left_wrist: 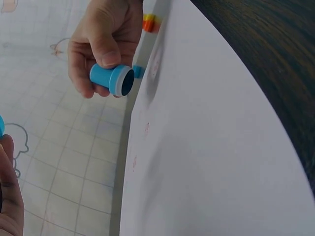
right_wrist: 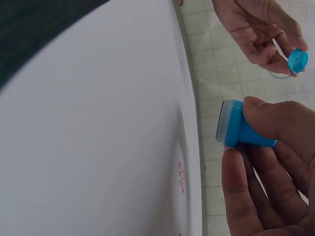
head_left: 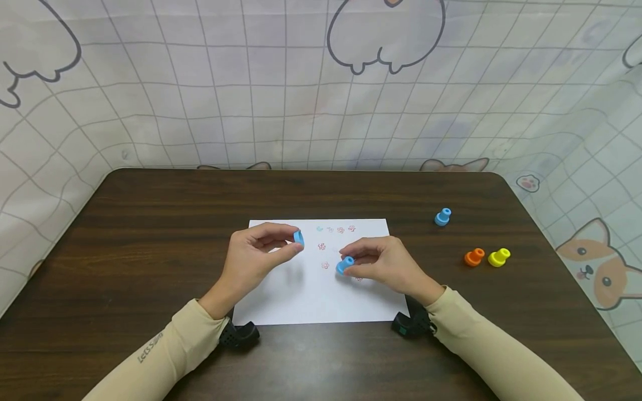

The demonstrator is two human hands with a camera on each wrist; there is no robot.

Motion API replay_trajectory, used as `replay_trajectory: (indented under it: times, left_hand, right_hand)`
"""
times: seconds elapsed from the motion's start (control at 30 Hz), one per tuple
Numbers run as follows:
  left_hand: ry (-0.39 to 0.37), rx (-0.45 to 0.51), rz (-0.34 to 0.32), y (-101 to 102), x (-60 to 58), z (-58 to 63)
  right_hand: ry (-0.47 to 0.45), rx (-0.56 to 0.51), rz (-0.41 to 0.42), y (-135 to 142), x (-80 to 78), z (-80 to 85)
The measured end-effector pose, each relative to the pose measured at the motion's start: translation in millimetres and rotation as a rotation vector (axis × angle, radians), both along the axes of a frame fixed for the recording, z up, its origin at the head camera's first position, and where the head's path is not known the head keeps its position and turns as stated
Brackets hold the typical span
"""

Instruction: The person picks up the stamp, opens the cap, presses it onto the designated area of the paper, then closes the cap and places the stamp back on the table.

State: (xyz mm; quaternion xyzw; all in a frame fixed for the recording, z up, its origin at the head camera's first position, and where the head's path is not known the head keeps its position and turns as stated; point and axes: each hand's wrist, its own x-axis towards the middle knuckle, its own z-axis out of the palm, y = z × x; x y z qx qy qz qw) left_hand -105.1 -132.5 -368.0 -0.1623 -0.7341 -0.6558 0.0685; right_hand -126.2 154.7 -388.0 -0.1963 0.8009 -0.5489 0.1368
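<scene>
My right hand [head_left: 383, 263] pinches a blue stamp [right_wrist: 241, 125] between thumb and fingers, over the right part of a white sheet of paper [head_left: 311, 306]. The stamp's white-rimmed dark face is uncovered in the left wrist view. Over the left part of the sheet, my left hand [head_left: 256, 253] holds a small round blue cap [right_wrist: 298, 61] by its edge, hollow side showing in the right wrist view. The cap and the stamp are apart. Small red prints [head_left: 322, 246] and a blue print [head_left: 319, 229] mark the paper between the hands.
On the dark wooden table [head_left: 150, 250], right of the paper, stand another blue stamp [head_left: 442, 217], an orange stamp [head_left: 473, 257] and a yellow stamp [head_left: 499, 257]. A white grid-patterned cloth [head_left: 225, 100] with cartoon drawings hangs behind and beside the table.
</scene>
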Motion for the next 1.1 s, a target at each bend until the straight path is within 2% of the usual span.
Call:
replay_trajectory:
  times: [0.33, 0.57, 1.1]
  left_hand:
    - [-0.004, -0.001, -0.001, 0.5, 0.4, 0.8]
    - [-0.007, 0.006, -0.011, 1.0, 0.7, 0.7]
    - [0.002, -0.004, -0.016, 1.8, 0.8, -0.6]
  right_hand:
    - [0.043, 0.044, -0.012, -1.5, 0.9, -1.3]
    - [0.087, 0.067, 0.015, -2.6, -0.2, -3.7]
    - [0.090, 0.101, 0.031, -5.0, 1.1, -5.2]
